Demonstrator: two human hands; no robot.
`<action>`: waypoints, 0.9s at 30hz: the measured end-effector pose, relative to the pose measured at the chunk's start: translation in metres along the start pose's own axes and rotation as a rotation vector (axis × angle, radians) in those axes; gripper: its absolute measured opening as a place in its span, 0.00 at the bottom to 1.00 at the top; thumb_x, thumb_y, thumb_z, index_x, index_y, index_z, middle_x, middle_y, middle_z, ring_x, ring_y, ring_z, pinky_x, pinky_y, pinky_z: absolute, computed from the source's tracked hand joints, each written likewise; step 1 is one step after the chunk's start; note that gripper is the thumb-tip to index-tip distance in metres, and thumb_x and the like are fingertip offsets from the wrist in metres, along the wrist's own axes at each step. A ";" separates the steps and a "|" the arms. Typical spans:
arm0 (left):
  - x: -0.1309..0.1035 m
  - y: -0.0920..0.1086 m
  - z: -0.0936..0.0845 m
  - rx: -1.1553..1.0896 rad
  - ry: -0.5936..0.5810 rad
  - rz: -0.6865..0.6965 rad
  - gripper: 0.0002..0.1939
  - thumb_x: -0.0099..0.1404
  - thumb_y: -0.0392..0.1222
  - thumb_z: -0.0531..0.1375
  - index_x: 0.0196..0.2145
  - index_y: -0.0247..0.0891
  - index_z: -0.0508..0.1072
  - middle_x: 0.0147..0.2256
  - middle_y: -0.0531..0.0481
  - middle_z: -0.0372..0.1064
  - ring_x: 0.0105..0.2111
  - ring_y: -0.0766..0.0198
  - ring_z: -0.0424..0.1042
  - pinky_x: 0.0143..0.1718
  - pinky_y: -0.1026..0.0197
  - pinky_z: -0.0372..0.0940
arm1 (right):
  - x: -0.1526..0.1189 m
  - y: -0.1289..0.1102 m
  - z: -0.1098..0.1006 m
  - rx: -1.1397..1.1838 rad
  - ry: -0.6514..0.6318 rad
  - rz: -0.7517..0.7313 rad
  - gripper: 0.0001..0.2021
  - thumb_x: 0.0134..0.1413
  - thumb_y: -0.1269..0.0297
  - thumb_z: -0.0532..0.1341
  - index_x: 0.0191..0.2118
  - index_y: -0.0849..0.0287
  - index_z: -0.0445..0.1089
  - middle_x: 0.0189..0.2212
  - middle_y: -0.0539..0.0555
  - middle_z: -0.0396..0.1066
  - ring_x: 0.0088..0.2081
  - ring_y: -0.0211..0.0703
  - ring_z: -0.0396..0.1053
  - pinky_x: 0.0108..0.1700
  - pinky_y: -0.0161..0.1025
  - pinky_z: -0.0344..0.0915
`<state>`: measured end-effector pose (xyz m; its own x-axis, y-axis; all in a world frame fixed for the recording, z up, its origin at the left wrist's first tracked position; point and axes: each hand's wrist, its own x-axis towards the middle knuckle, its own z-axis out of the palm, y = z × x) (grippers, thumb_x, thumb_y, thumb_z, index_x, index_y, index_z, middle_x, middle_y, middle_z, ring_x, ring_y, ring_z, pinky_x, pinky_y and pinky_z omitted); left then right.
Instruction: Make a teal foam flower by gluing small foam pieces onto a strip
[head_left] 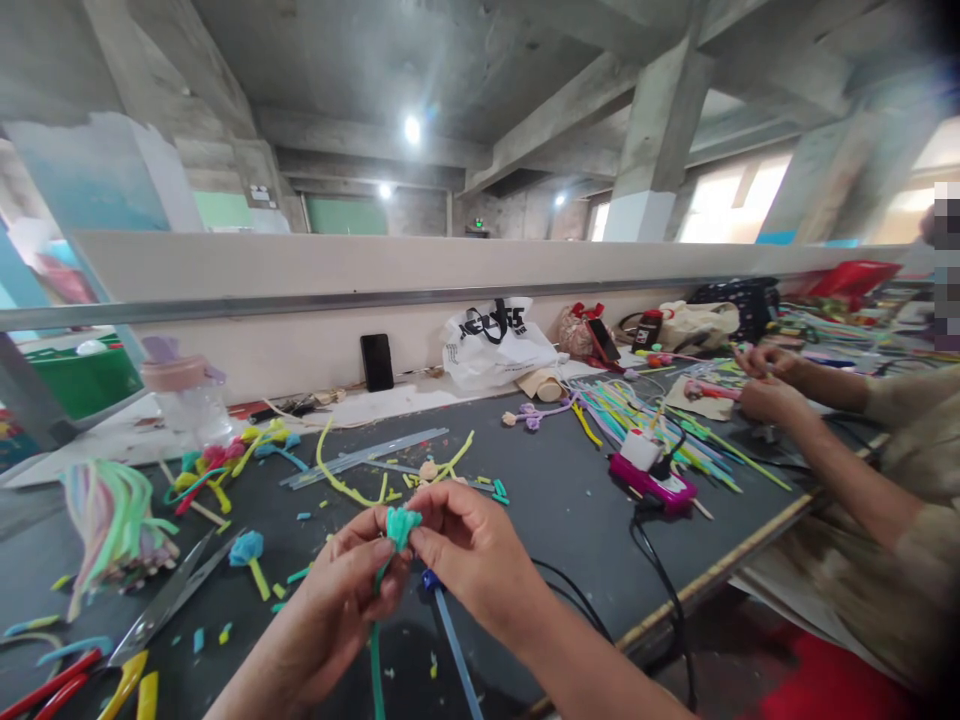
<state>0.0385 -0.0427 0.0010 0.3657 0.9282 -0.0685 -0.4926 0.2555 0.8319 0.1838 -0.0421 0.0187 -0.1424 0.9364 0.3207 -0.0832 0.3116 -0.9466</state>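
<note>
A concrete-beamed room with lit ceiling lamps is stretching behind a pale partition [300,262], which is running along the back edge of a dark worktop [555,540]. At the worktop's right side, a co-worker [907,450] is holding both hands together over small pieces. The person's own right hand [476,550] and left hand [330,600] are meeting above the middle of the worktop. A white printed bag [495,345] is slumping against the back edge, while a bundle of pastel fuzzy stems [112,520] is lying toward the left edge. A clear bottle [191,400] with a pink lid is standing near the back left, and open scissors [161,610] with red and yellow handles are lying left of the left hand. A magenta power strip [652,483] is resting near the front edge on the right, and a black phone [376,362] is leaning upright against the partition. A translucent rod [457,650] with a dark blue end is extending below the right hand. The left hand is pinching a teal looped piece [403,528] between thumb and fingers, its stem hanging downward; the right hand is pinching the piece's right side. A blue fuzzy flower [246,548] is lying beside the scissors, and tiny yellow and teal offcuts [500,490] are dotting the surface.
</note>
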 end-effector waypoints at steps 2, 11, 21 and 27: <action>0.000 0.000 0.002 0.011 -0.009 -0.008 0.11 0.51 0.41 0.65 0.33 0.36 0.74 0.24 0.54 0.61 0.20 0.75 0.54 0.19 0.72 0.49 | -0.001 0.000 0.001 -0.006 -0.014 0.003 0.05 0.42 0.70 0.60 0.30 0.61 0.67 0.23 0.48 0.65 0.26 0.35 0.63 0.31 0.35 0.61; 0.000 -0.001 -0.001 -0.030 -0.068 -0.024 0.10 0.51 0.41 0.64 0.31 0.34 0.74 0.23 0.53 0.63 0.19 0.75 0.54 0.19 0.70 0.49 | 0.001 -0.004 -0.008 0.137 -0.179 0.080 0.09 0.43 0.70 0.62 0.35 0.60 0.67 0.26 0.47 0.65 0.28 0.34 0.65 0.32 0.34 0.61; 0.004 -0.004 -0.008 -0.003 -0.133 -0.114 0.11 0.50 0.38 0.61 0.34 0.34 0.73 0.21 0.53 0.64 0.16 0.74 0.57 0.15 0.69 0.45 | 0.000 -0.007 -0.017 -0.116 -0.323 -0.101 0.13 0.42 0.75 0.63 0.38 0.58 0.71 0.31 0.48 0.62 0.28 0.32 0.59 0.30 0.32 0.58; 0.004 -0.001 -0.002 0.060 -0.173 -0.139 0.08 0.55 0.41 0.59 0.32 0.35 0.68 0.22 0.54 0.62 0.16 0.75 0.56 0.13 0.70 0.40 | 0.004 0.004 -0.019 -0.073 -0.291 0.025 0.09 0.43 0.70 0.63 0.33 0.59 0.65 0.25 0.46 0.62 0.26 0.33 0.60 0.29 0.32 0.58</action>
<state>0.0390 -0.0386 -0.0017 0.5593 0.8236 -0.0940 -0.3819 0.3567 0.8526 0.2017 -0.0337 0.0152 -0.4215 0.8616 0.2829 -0.0060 0.3093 -0.9509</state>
